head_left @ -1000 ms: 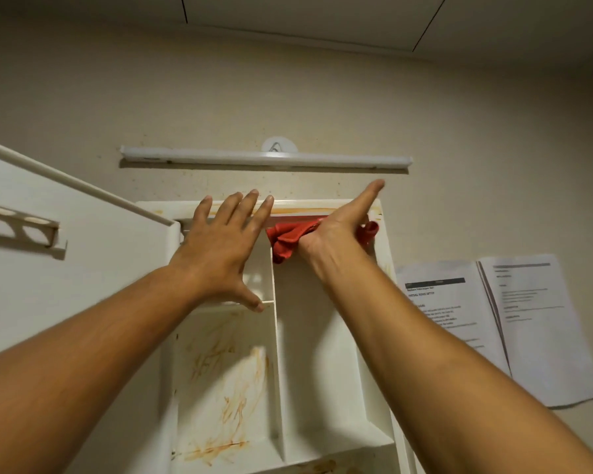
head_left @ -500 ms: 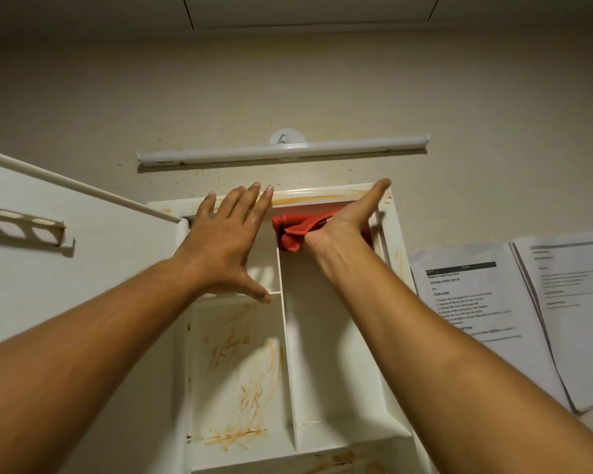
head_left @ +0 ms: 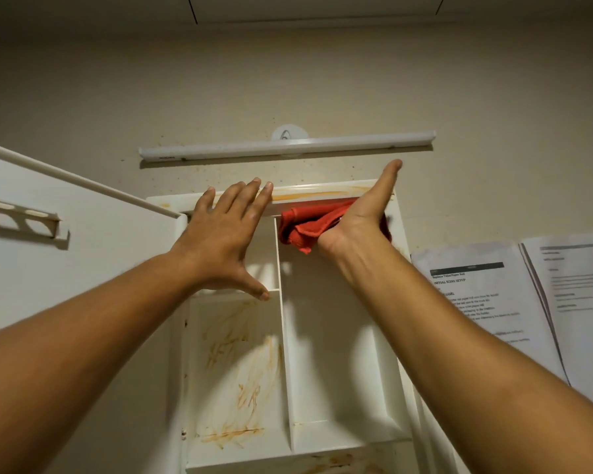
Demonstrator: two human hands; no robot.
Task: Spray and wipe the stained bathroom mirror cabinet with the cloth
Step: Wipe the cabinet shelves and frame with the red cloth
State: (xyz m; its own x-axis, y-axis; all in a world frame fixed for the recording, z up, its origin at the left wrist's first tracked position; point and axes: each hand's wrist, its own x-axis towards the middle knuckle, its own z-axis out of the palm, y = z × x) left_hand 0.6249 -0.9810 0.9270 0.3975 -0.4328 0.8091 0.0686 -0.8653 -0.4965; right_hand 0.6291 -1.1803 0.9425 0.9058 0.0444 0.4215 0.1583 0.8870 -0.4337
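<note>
Left hand flat, fingers straight, on top rim of white cabinet; right hand grips bunched red cloth in upper-right compartment, thumb out. Orange streaks smear smooth lower-left panel. Door open left; tube light above.

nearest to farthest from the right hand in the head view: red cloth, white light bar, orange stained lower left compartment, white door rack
1. Red cloth, touching the right hand.
2. White light bar, on the wall above.
3. Orange-stained lower left compartment, below left.
4. White door rack, far left.
</note>
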